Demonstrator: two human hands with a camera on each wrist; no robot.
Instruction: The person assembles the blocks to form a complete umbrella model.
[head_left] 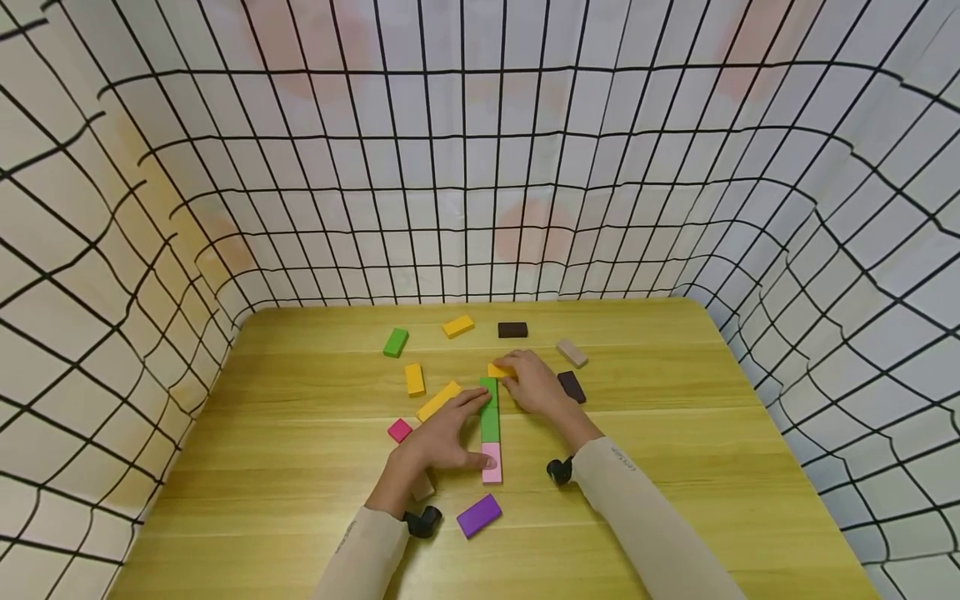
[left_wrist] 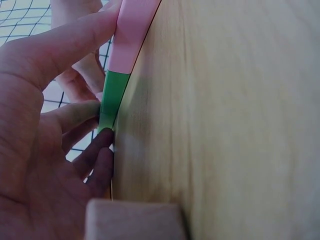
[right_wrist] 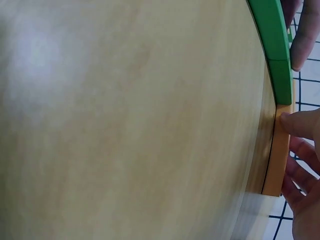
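Note:
A row of blocks runs away from me on the wooden table: a pink block [head_left: 492,475] nearest, then two green blocks [head_left: 490,423] end to end. Across the far end lies an orange block [head_left: 496,370], turned sideways. My right hand [head_left: 534,385] pinches this orange block, thumb on its near side in the right wrist view [right_wrist: 280,155]. My left hand [head_left: 438,437] spreads along the row's left side. Its thumb touches the pink block and its fairly straight fingertips touch the green part.
Around the row lie a purple block [head_left: 478,516], a red block [head_left: 400,430], a long orange block [head_left: 438,402], a beige block [head_left: 572,352], dark blocks [head_left: 512,330] and a green block [head_left: 395,342]. Another beige block [left_wrist: 135,220] sits under my left wrist. Black wire mesh [head_left: 465,167] encloses the table.

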